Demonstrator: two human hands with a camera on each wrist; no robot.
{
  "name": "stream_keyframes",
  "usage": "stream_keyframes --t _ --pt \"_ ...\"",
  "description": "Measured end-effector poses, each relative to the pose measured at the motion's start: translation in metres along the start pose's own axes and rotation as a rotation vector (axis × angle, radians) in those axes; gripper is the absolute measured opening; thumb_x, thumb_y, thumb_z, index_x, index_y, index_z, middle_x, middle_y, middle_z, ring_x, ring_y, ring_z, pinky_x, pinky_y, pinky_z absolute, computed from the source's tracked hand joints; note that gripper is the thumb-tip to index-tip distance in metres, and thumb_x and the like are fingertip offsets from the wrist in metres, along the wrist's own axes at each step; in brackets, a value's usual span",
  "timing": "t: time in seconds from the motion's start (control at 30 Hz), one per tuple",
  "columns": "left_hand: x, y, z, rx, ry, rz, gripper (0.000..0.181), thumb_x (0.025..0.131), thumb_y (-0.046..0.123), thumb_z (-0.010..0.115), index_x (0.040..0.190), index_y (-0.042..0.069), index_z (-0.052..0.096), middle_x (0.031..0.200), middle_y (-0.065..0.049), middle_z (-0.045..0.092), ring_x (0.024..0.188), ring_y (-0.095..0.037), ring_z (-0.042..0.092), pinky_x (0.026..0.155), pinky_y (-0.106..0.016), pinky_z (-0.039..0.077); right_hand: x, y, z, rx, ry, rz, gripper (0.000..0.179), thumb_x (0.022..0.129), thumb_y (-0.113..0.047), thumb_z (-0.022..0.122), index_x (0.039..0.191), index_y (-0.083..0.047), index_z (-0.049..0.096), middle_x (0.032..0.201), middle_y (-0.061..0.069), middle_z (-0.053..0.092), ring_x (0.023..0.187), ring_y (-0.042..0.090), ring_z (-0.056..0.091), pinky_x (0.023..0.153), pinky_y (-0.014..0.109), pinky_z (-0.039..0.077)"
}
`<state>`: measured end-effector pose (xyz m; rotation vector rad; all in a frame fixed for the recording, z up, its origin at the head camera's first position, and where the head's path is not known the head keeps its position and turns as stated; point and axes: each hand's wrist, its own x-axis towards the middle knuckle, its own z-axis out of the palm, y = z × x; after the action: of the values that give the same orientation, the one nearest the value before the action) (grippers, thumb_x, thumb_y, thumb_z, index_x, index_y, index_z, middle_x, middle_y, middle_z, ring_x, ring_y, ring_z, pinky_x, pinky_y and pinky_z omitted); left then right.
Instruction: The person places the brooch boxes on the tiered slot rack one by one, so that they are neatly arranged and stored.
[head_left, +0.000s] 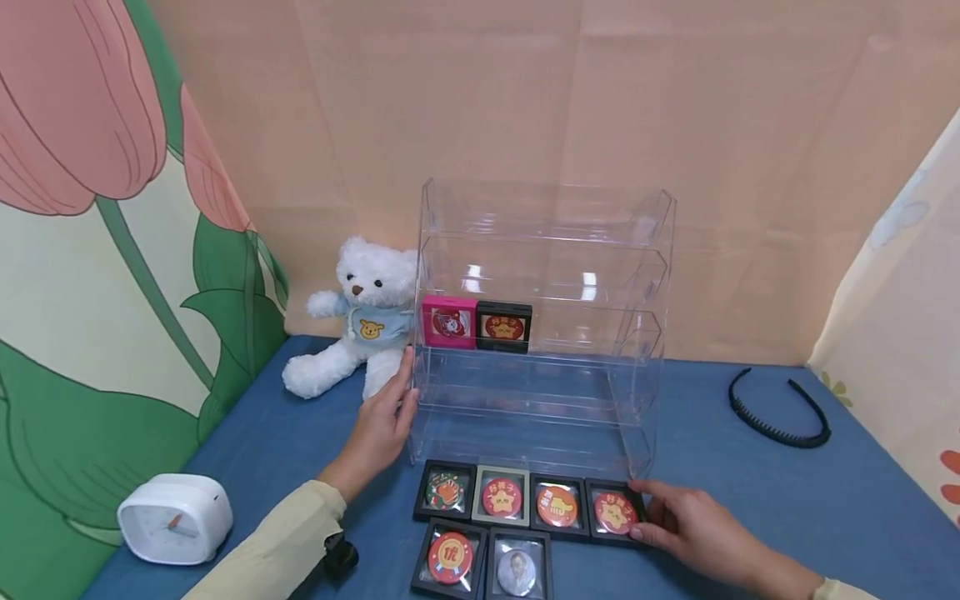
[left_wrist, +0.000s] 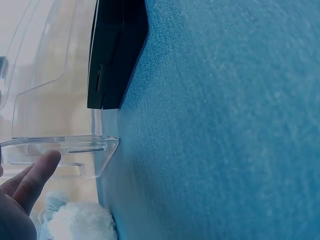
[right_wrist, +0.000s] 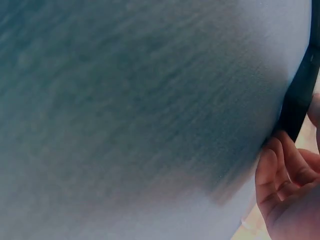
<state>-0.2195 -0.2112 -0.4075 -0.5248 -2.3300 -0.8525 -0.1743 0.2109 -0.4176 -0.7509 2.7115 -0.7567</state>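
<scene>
Pale sleeve (head_left: 273, 546) nearest; left grip (head_left: 381, 423) straight-fingered against clear rack (head_left: 577, 333); right grip (head_left: 697, 527) pinches rightmost framed badge (head_left: 612, 511) by right edge.

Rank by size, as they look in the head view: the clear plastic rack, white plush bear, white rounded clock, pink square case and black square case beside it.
1. Clear plastic rack
2. White plush bear
3. White rounded clock
4. Pink square case and black square case: look too alike to rank.
</scene>
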Motion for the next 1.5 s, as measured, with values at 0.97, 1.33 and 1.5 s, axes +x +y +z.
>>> stream_keyframes --t 0.97,1.33,1.5 --pt "-0.001 0.003 -0.001 0.009 0.013 0.017 0.066 0.094 0.003 0.057 0.151 0.009 0.024 0.143 -0.016 0.042 0.123 -0.030 0.047 0.092 -0.045 0.044 -0.006 0.010 -0.006 -0.002 -0.078 -0.031 0.064 0.084 -0.053 0.065 0.125 -0.006 0.054 0.088 -0.009 0.054 0.073 0.005 0.049 0.057 0.029 0.043" --pt "-0.002 0.003 0.000 0.017 0.000 0.000 0.066 0.095 0.004 0.056 0.151 0.009 0.022 0.143 -0.015 0.041 0.125 -0.030 0.045 0.094 -0.046 0.042 -0.010 0.004 -0.005 -0.096 -0.014 0.007 0.067 0.076 -0.064 0.064 0.120 -0.014 0.054 0.107 -0.002 0.059 0.085 0.011 0.055 0.072 0.039 0.052" --pt "-0.001 0.003 0.000 0.016 0.006 0.006 0.065 0.095 0.003 0.056 0.151 0.009 0.023 0.144 -0.016 0.041 0.124 -0.031 0.045 0.093 -0.047 0.043 -0.011 0.000 -0.006 -0.089 0.014 0.021 0.068 0.070 -0.065 0.068 0.116 -0.016 0.055 0.108 -0.001 0.060 0.089 0.016 0.058 0.076 0.042 0.052"
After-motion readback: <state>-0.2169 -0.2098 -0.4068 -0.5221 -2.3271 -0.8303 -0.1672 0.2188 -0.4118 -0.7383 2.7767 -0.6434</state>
